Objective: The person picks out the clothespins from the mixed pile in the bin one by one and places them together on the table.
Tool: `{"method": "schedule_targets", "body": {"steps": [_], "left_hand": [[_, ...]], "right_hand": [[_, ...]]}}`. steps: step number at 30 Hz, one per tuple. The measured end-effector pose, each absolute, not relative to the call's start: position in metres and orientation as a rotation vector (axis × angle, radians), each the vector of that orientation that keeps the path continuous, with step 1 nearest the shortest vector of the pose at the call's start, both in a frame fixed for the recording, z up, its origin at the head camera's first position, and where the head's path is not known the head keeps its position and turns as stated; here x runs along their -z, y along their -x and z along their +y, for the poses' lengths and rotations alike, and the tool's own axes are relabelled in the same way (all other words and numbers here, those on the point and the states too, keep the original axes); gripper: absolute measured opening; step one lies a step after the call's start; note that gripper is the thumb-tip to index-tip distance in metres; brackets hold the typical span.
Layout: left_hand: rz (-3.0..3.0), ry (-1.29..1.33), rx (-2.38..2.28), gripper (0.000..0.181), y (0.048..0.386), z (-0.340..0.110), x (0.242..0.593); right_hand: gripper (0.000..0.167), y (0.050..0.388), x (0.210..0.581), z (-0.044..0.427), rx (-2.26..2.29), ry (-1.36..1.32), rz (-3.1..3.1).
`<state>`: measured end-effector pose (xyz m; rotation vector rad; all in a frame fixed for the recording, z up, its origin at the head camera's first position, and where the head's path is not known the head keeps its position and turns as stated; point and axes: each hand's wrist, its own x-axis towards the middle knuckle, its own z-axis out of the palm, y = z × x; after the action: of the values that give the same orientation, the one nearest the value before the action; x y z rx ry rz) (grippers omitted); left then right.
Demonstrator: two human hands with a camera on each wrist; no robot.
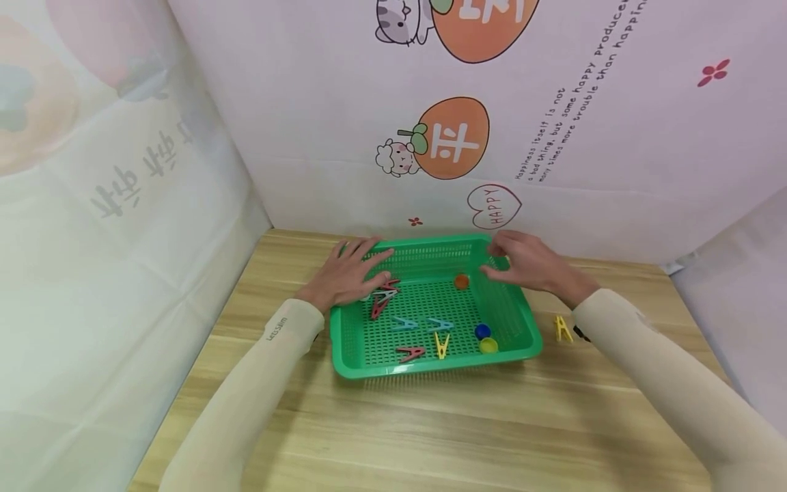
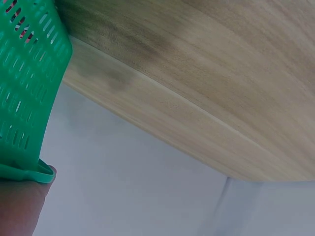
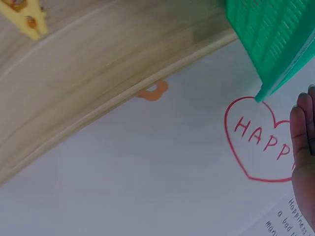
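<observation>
A green basket (image 1: 430, 369) stands on the wooden table, holding red, blue and yellow clothespins, a pale one, and orange (image 1: 461, 281), blue (image 1: 482, 332) and yellow (image 1: 488, 345) caps. My left hand (image 1: 347, 277) lies over its back left corner with fingers spread; in the left wrist view, part of that hand (image 2: 19, 206) touches the basket rim (image 2: 29, 174). At the back right corner is my right hand (image 1: 522, 263), fingers bent and thumb apart, with nothing visible between them. The right wrist view shows its fingers (image 3: 300, 123) beside the basket corner (image 3: 270, 83).
A yellow clothespin (image 1: 562, 329) lies on the table (image 1: 455, 430) right of the basket, below my right wrist. Printed white cloth (image 1: 332, 123) rises behind the table's back edge, and pale cloth hangs at the left and right sides.
</observation>
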<state>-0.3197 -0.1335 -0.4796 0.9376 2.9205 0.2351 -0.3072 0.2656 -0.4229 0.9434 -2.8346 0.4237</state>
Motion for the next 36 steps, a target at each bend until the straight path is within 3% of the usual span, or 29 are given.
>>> {"method": "schedule_targets", "body": {"steps": [9, 20, 36], "left_hand": [[2.930, -0.933, -0.222, 0.067, 0.319, -0.134, 0.478], [2.946, -0.951, -0.210, 0.067, 0.320, -0.134, 0.475], [2.943, -0.965, -0.214, 0.068, 0.320, -0.133, 0.479]], "right_hand": [[0.040, 0.323, 0.433, 0.234, -0.330, -1.189, -2.774], [0.031, 0.309, 0.438, 0.179, -0.390, -1.662, -2.679], [0.035, 0.303, 0.452, 0.137, -0.299, -1.990, -2.760]]}}
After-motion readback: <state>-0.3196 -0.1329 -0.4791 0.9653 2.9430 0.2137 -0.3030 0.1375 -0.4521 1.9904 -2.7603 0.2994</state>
